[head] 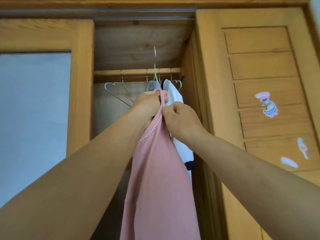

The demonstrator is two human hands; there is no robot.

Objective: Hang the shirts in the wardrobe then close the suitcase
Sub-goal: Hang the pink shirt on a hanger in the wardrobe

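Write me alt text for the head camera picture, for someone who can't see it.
Two hands, left and right, grip the top of a pink shirt on a hanger, whose hook is raised above the wardrobe rail. An empty hanger and a white shirt already hang from the rail, between wooden doors.

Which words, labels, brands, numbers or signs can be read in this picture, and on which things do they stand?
There is no readable text in this view.
Stickers on the right wardrobe door: pictures only, a cartoon figure and pale shapes, no letters to be seen.
Pink shirt, white garment, hangers: no label, brand or number shows.
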